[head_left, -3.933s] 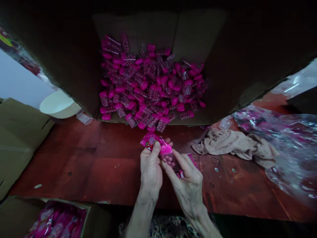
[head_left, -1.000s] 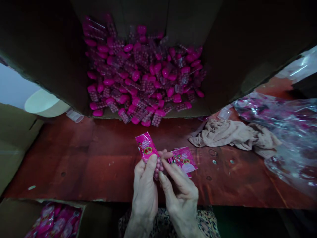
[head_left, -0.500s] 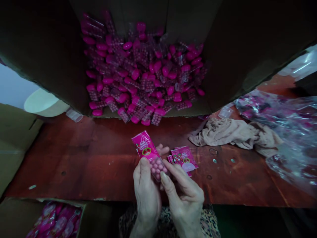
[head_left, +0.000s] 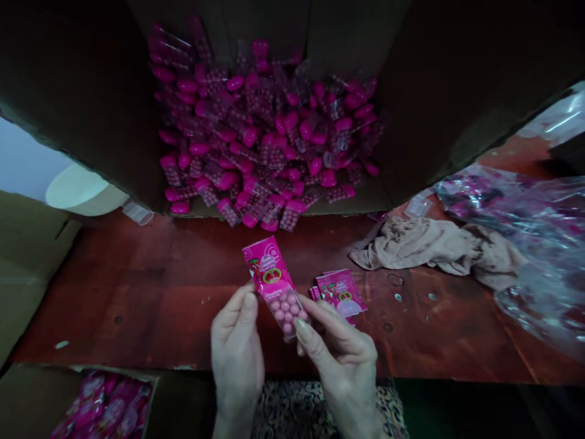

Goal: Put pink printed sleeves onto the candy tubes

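A clear container of pink balls with a pink printed sleeve [head_left: 273, 275] over its upper part is tilted above the red table. My right hand [head_left: 340, 360] pinches its lower right side between thumb and forefinger. At its left edge is my left hand [head_left: 237, 350], thumb and fingertips together by the sleeve; whether they grip its edge is hard to make out. Just right of the container, a small stack of pink printed sleeves [head_left: 340, 291] lies on the table.
Behind, a large cardboard box [head_left: 429, 79] holds a pile of pink-capped containers [head_left: 274, 140]. A crumpled cloth [head_left: 429, 247] and plastic bag [head_left: 543, 244] lie right. A white bowl [head_left: 85, 190] stands left; a carton of pink packages [head_left: 107, 405] is at lower left.
My left hand has moved left, from beneath the container to its left edge. The container is more fully exposed and sits slightly more upright in my right hand.
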Motion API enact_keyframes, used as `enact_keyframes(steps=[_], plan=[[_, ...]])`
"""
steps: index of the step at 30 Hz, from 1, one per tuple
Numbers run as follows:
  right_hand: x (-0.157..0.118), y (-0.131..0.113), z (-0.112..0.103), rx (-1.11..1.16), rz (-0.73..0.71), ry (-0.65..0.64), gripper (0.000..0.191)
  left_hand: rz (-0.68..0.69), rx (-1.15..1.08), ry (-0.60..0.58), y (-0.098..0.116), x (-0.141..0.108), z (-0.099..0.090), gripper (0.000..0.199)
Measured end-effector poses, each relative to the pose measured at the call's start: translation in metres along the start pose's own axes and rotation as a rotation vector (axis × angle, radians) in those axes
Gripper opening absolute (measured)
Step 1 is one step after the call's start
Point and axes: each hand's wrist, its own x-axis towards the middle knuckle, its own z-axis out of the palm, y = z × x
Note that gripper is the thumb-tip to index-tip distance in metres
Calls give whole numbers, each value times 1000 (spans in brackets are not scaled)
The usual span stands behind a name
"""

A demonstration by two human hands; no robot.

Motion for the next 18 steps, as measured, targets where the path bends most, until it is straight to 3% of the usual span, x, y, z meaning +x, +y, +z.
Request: enact_keyframes(steps=[2, 8, 12, 18], plan=[[1, 3, 1, 29, 34, -22, 24, 20, -28, 17, 6, 5, -1, 25], [-1, 10, 2, -105, -32, -57, 26, -213, -94, -11, 8, 10, 6, 20], [-3, 14, 2, -250, -79, -34, 29, -208, -155, 46, -1, 3, 11, 17], [-4, 20, 1, -329, 1, -89, 20, -207, -148, 64, -12, -9, 17, 13]])
